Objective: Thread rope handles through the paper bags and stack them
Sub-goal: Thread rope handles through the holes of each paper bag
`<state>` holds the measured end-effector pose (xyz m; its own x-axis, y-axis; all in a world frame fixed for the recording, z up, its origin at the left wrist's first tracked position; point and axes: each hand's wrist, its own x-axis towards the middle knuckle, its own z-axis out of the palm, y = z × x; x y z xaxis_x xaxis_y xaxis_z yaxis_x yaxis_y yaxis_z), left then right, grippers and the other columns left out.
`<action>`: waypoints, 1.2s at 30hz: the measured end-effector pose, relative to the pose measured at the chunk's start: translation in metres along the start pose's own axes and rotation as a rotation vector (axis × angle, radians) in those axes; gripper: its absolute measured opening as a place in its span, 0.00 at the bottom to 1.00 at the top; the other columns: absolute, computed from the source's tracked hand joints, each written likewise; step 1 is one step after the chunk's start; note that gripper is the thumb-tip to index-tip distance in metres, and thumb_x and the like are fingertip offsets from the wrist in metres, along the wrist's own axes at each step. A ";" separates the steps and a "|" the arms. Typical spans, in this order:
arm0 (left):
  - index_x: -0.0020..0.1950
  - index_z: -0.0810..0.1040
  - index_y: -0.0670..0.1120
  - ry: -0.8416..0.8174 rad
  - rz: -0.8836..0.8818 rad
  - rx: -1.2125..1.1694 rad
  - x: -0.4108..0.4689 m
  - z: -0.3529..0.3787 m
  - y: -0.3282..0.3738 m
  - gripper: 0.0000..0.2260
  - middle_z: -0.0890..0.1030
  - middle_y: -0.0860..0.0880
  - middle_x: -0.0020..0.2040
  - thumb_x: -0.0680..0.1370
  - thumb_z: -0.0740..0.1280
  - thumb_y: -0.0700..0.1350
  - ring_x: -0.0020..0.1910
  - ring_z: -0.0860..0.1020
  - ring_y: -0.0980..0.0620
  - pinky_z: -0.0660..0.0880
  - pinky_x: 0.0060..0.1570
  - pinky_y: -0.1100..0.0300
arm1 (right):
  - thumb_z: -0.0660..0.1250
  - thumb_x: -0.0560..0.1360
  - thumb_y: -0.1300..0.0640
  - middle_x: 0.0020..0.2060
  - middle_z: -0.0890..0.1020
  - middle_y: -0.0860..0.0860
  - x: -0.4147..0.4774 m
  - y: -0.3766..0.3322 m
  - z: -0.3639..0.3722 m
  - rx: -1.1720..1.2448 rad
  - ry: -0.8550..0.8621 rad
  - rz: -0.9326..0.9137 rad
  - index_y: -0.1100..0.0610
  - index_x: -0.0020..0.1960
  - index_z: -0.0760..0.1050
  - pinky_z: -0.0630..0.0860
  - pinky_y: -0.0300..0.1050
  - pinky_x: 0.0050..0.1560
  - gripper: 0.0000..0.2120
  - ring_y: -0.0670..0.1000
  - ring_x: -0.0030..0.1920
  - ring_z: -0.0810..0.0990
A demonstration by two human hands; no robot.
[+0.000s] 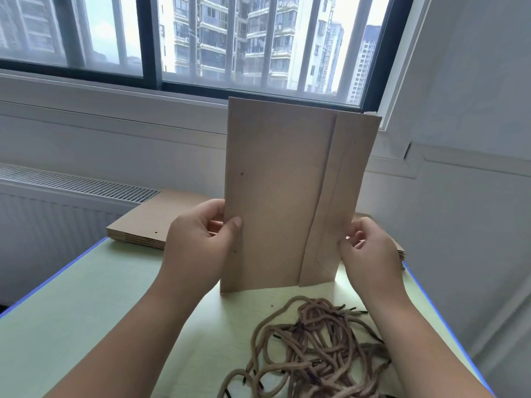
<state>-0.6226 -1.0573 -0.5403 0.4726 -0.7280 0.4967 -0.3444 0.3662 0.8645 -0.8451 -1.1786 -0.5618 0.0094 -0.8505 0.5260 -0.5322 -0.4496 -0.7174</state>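
Back left on the table [86, 297] I see a stack of flat bags [135, 225]. My left hand [198, 239] pinches the left edge of the brown paper bag [275, 191], which is upright, folded flat and punched with a small hole. Tangled rope handles [316, 349] lie below, and my right hand [370, 248] pinches the right edge.

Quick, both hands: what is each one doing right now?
Left hand: pinching the left edge of the upright paper bag.
Right hand: holding the bag's right edge.

My pale green table [86, 297] fills the lower frame, a white radiator [43, 219] stands at left, and a barred window [115, 33] spans the top.
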 end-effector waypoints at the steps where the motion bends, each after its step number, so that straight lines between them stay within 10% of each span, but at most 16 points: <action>1: 0.47 0.85 0.58 0.004 0.007 -0.005 0.000 0.000 0.000 0.09 0.87 0.55 0.40 0.75 0.68 0.45 0.36 0.82 0.53 0.82 0.45 0.46 | 0.68 0.72 0.64 0.32 0.76 0.48 -0.003 -0.006 -0.003 -0.027 -0.014 -0.086 0.51 0.39 0.73 0.68 0.44 0.35 0.10 0.48 0.33 0.72; 11: 0.46 0.83 0.55 0.130 0.091 -0.022 0.001 -0.001 -0.001 0.11 0.79 0.57 0.34 0.76 0.74 0.36 0.30 0.72 0.58 0.74 0.33 0.66 | 0.65 0.79 0.55 0.56 0.78 0.43 -0.051 -0.055 0.024 -0.449 -1.016 -0.573 0.48 0.60 0.80 0.73 0.44 0.57 0.11 0.45 0.57 0.73; 28: 0.47 0.82 0.57 0.115 0.157 0.044 0.001 -0.002 -0.001 0.09 0.80 0.52 0.41 0.75 0.72 0.42 0.31 0.74 0.59 0.72 0.32 0.69 | 0.64 0.78 0.56 0.43 0.76 0.45 -0.055 -0.061 0.028 -0.448 -1.023 -0.578 0.50 0.44 0.73 0.75 0.51 0.47 0.04 0.47 0.45 0.74; 36: 0.63 0.73 0.71 0.125 0.190 0.038 -0.001 -0.003 -0.001 0.30 0.81 0.51 0.42 0.77 0.73 0.36 0.35 0.77 0.55 0.75 0.37 0.66 | 0.64 0.78 0.68 0.35 0.74 0.48 -0.049 -0.057 0.012 0.181 -0.647 -0.331 0.50 0.45 0.75 0.66 0.38 0.35 0.13 0.46 0.34 0.69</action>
<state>-0.6206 -1.0552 -0.5412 0.4920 -0.5697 0.6584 -0.4660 0.4664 0.7518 -0.8053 -1.1141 -0.5516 0.6705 -0.6284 0.3944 -0.2675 -0.7006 -0.6616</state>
